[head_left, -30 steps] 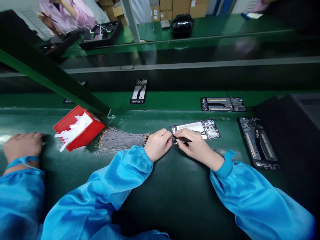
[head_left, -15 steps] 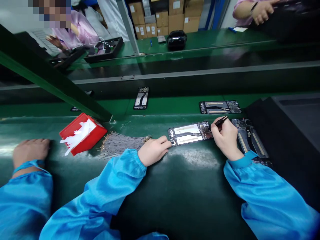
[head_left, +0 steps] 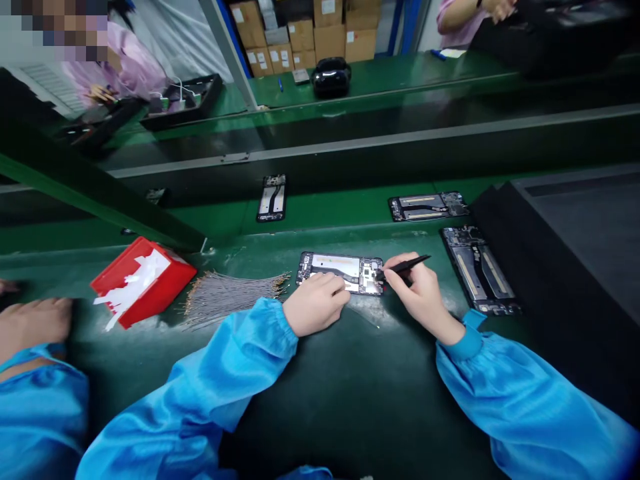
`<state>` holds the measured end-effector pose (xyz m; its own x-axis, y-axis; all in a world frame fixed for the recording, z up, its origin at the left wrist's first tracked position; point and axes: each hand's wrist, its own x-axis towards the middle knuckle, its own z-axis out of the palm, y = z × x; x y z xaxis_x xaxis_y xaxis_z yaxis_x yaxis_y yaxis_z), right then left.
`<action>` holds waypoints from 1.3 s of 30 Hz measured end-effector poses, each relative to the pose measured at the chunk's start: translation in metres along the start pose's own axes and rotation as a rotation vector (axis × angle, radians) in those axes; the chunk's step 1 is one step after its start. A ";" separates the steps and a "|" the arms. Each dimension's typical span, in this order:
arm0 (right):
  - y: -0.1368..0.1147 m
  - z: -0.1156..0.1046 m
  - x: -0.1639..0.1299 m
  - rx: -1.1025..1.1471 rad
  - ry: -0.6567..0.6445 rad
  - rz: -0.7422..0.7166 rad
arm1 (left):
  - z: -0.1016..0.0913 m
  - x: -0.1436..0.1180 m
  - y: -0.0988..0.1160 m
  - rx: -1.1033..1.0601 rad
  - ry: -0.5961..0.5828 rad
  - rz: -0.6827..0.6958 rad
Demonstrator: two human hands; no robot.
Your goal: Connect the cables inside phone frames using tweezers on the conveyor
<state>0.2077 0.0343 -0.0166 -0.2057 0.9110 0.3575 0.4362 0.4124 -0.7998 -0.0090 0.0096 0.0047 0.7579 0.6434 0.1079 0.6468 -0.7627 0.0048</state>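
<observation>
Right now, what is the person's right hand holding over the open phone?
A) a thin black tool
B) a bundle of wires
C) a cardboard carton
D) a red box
A: the right hand pinches a thin black tool whose tip points at the open phone, while the left hand rests on the phone's near edge; the red box lies off to the left.

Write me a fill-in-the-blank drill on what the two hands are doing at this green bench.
1. The right hand grips slim black ____.
2. The left hand presses on the open black ____ lying on the green bench top.
3. The red plastic box holds white ____.
4. The bundle of thin grey wires lies between that box and the ____ hand.

Missing: tweezers; phone; strips; left
</observation>
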 end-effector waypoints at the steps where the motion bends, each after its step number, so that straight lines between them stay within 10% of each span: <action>1: -0.001 -0.001 -0.004 0.036 0.008 -0.001 | 0.001 0.003 0.002 -0.045 -0.002 0.001; 39: -0.006 -0.016 -0.024 0.100 -0.104 0.052 | 0.016 0.021 0.012 -0.008 0.147 -0.071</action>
<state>0.2239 0.0103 -0.0123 -0.2768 0.9231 0.2671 0.3598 0.3573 -0.8619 0.0164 0.0147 -0.0092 0.6890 0.6797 0.2517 0.6974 -0.7163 0.0253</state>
